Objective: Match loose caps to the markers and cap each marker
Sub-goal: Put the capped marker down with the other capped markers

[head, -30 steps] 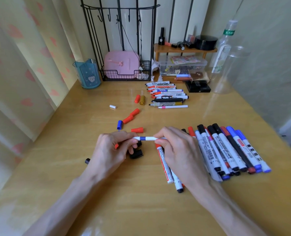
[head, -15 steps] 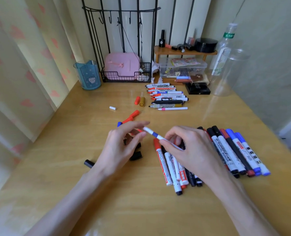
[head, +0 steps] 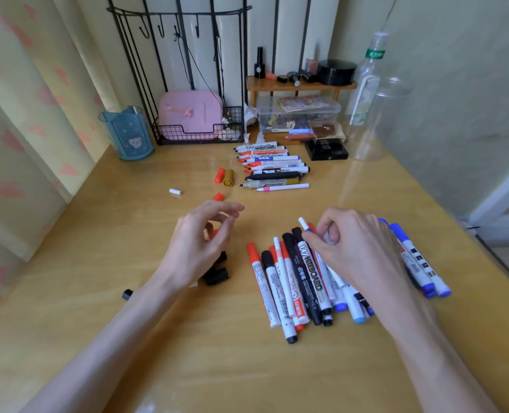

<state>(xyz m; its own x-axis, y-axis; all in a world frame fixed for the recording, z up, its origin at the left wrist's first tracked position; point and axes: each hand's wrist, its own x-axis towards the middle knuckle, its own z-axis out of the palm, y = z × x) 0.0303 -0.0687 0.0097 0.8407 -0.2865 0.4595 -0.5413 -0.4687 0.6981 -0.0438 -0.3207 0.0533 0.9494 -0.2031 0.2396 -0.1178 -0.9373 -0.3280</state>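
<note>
My right hand [head: 354,251] pinches a thin white pen with a blue band [head: 303,224] and holds it low over the pile of capped markers [head: 295,281]; only the pen's capped end shows past my fingers. More capped blue markers [head: 420,263] lie to the right of that hand. My left hand [head: 199,245] hovers empty with loosely curled fingers over loose red and black caps [head: 217,275]. Farther back lie a red cap [head: 219,175], a gold cap [head: 228,177], a white cap [head: 175,191] and a row of uncapped markers [head: 274,168].
A lone black cap [head: 127,294] sits near my left forearm. Along the back stand a blue cup [head: 128,134], a wire rack with a pink case [head: 192,114], a small wooden shelf [head: 300,84], a black box [head: 326,149] and a clear bottle [head: 369,84].
Both hands held the thin pen a second ago. My left hand let go and opened, and my right hand carried the pen to the right, down onto the capped pile.
</note>
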